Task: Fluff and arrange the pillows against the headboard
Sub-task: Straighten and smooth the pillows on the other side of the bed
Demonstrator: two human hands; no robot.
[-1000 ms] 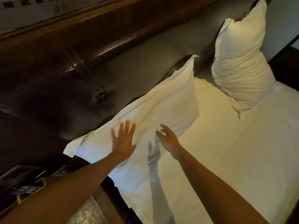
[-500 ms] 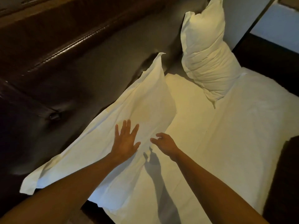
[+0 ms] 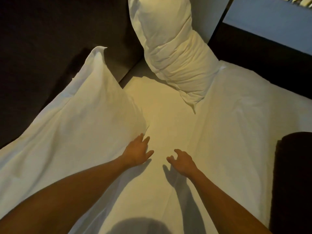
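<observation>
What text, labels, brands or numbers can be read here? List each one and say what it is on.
None. No writing shows on the near pillow, the far pillow, the sheet or the dark headboard. The striped patch at the top right corner is too blurred to tell whether it bears any text.

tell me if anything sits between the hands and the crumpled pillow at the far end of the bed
Nothing visible does. Only bare white sheet lies between the left hand, the right hand and the crumpled pillow. The flat pillow lies off to the left.
</observation>
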